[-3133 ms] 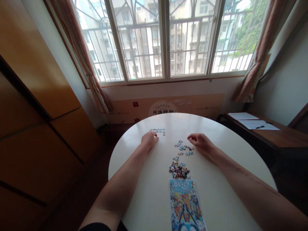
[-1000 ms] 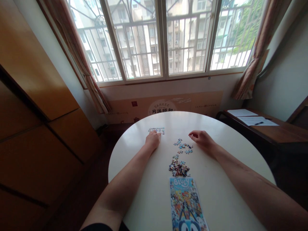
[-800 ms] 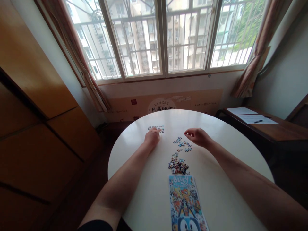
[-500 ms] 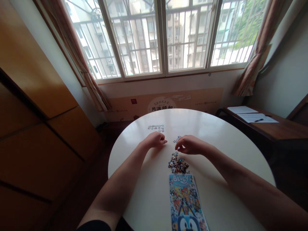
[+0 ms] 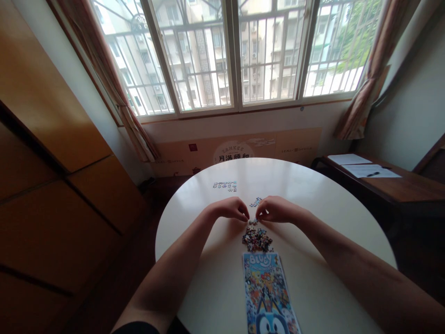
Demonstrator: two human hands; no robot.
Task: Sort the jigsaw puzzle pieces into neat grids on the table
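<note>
Above the white round table, my left hand (image 5: 236, 208) points its closed fingertips down at the upper edge of a heap of jigsaw puzzle pieces (image 5: 257, 239). Opposite it, my right hand (image 5: 274, 208) is curled, thumb and fingers brought together beside a few pieces at the top of the heap. Whatever either fingertip pinch holds is too small to make out. A small cluster of pale blue pieces (image 5: 256, 202) lies just beyond, partly beside my right hand. Farther back on the left, light-coloured pieces (image 5: 222, 185) are set out in rows.
The puzzle's Bluey picture (image 5: 267, 292) lies below the heap, towards me on the white table (image 5: 208, 287). To the right, a brown wooden table (image 5: 420, 185) carries papers (image 5: 371, 170) and a pen. A barred window and curtains are behind; wooden cabinets (image 5: 52, 195) stand left.
My left hand has moved right and towards me, from near the rows to the heap's top edge. My right hand has shifted only slightly.
</note>
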